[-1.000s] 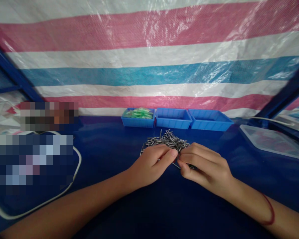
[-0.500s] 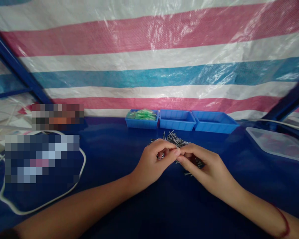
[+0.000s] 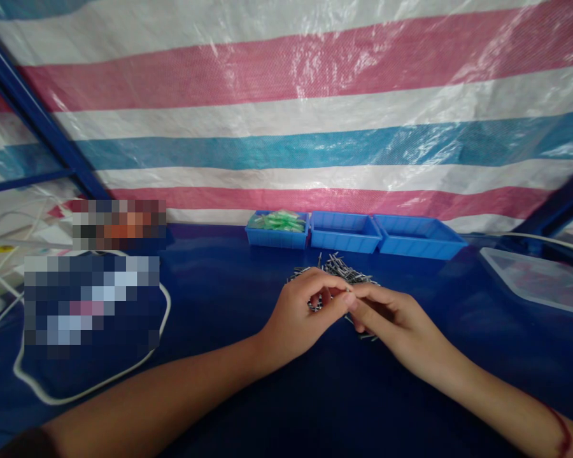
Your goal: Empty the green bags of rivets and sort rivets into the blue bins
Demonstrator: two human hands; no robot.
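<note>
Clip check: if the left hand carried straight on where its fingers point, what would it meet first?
Most likely the right hand, whose fingers lie just ahead of the left hand. The fingertips look to be touching or nearly so; this single view leaves depth unclear.

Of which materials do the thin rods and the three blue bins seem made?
Thin rods: probably metal, silvery-grey and shiny, given their bright glints.
Blue bins: likely moulded plastic, slightly glossy, judging by their uniform colour and ribbed walls.
</note>
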